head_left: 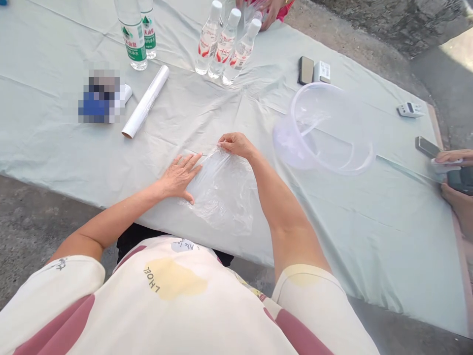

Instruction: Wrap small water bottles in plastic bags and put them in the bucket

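Note:
A clear, crumpled sheet of plastic film lies on the covered table in front of me. My left hand rests flat at the film's left side, fingers spread. At the film's far edge, my right hand pinches it between thumb and fingertips, and the plastic is drawn into creases there. Beyond my left hand lies a white roll with a brown core showing at its near end. To the right of my right arm is a translucent plastic basin, which looks tipped toward me.
Three small bottles stand at the back, with two larger water bottles farther left. A dark box and a white box lie behind the basin. Other people's hands show at the far edge, and more at the right.

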Demonstrator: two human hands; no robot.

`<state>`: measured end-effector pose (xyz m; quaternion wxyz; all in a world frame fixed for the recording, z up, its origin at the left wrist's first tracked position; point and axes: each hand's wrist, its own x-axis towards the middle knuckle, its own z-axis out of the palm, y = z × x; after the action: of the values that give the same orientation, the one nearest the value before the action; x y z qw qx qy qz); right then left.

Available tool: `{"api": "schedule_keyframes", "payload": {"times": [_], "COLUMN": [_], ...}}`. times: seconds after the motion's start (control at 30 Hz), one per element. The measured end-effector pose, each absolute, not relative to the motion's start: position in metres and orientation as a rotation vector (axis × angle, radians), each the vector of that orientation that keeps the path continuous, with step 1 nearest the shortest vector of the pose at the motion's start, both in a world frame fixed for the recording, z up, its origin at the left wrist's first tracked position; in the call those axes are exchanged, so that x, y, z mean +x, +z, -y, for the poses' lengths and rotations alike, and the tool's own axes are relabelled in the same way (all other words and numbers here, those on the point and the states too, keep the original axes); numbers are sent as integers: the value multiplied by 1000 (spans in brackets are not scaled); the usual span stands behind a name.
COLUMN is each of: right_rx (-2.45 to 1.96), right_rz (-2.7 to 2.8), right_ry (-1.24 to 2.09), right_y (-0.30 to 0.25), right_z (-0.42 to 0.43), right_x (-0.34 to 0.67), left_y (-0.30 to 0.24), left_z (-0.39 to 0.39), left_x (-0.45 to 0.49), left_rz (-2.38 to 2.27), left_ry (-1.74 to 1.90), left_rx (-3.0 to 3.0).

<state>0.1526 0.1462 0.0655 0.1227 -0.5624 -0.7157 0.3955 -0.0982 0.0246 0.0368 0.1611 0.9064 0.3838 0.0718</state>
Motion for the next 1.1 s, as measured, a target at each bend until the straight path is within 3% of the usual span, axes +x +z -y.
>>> {"api": "schedule_keyframes", "payload": {"times": [0.3,0.67,0.87,1.1], "right_rx": [-1496,-1549,-1886,-1661], "right_rz": [2378,2494,1722,1414], "right_ry": [977,1009,455,637], "right_y": [65,61,53,63], "right_z": [-163,-201,-315,-405], "right_x": [132,146,174,139], "left_y": [45,34,34,36], "left_z": [-39,-41,-41,-43], "left_x": [-79,-86,-86,-84], "left_rz": [-685,-1034,-1086,-1104], "left_ry": [163,-24,-137,-188], "left_rx": [2637,2628,2522,2502]}}
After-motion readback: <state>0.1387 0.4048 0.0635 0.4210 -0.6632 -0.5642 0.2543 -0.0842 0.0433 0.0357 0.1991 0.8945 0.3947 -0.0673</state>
